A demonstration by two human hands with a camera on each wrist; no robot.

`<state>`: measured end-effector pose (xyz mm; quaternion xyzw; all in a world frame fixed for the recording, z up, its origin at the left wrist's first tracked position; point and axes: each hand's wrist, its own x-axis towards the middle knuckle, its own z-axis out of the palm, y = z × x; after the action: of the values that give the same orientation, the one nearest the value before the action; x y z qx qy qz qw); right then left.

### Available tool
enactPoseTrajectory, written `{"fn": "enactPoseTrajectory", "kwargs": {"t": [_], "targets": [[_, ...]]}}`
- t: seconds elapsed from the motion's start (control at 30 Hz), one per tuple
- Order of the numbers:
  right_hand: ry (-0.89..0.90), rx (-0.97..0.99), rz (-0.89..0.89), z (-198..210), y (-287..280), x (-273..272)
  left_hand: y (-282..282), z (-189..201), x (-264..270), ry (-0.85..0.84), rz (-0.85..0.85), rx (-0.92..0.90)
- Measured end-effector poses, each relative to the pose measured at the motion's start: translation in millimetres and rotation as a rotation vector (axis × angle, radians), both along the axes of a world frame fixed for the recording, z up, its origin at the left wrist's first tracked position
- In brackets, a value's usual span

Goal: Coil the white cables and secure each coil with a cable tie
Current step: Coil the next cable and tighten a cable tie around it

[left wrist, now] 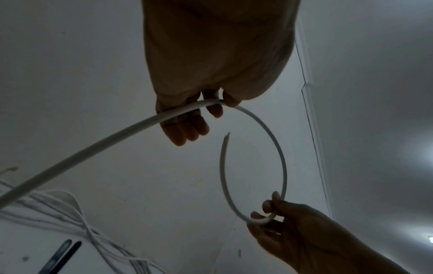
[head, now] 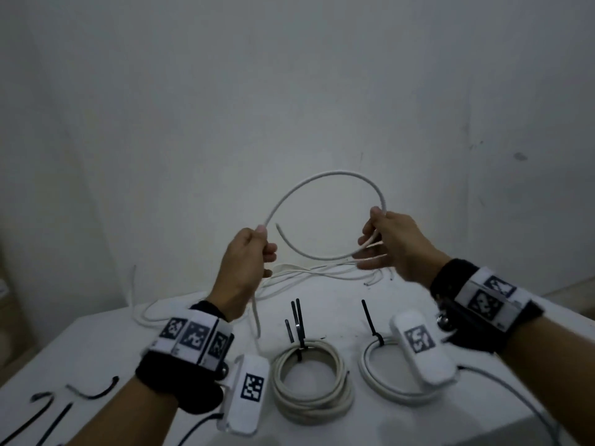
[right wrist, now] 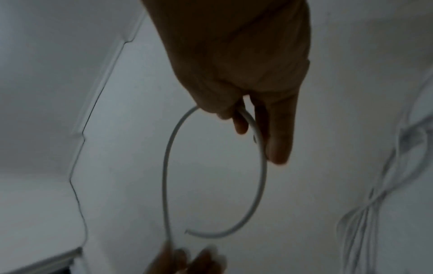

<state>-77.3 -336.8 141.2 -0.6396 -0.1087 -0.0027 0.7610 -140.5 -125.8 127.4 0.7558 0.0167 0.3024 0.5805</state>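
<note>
A white cable arches in the air between both hands, above the white table. My left hand pinches it at the arch's left foot, and the rest trails down to the table. My right hand pinches the cable where it bends back into a loop; the free end points toward the left hand. The left wrist view shows the same loop with the right hand holding its far side. In the right wrist view the loop hangs from the right fingers.
Two tied white coils lie near the front, each with a black tie. Loose white cables sprawl at the back near the wall. Spare black ties lie at the front left.
</note>
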Motion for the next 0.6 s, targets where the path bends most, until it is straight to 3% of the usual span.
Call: {"fn": "enactPoseTrajectory", "kwargs": {"t": [0.13,0.2,0.27,0.33,0.43,0.5,0.6], "targets": [[0.156,0.161,0.125,-31.6,40.0,-45.0,-14.2,-5.5,-12.2,-0.043,-0.003,-0.188],[0.189,0.083,0.304,-48.8,52.3,-63.1,-13.7,-5.2,-17.1,-0.093,0.067,-0.23],[0.134,-0.118,0.382,-60.0,55.5,-72.4,-7.3,-6.7,-21.1,-0.122,0.128,-0.191],[-0.044,-0.285,0.209,-57.8,50.5,-67.2,1.1,-9.5,-25.7,-0.144,0.126,-0.12],[-0.447,-0.38,-0.123,-33.3,37.0,-53.0,9.7,-14.8,-33.7,-0.115,0.041,-0.002],[-0.676,-0.532,-0.095,-12.3,34.7,-50.0,10.9,-17.2,-38.4,-0.075,-0.041,0.054],[-0.786,-0.895,0.144,12.2,47.7,-50.5,7.9,-16.8,-43.2,-0.043,-0.149,0.097]]}}
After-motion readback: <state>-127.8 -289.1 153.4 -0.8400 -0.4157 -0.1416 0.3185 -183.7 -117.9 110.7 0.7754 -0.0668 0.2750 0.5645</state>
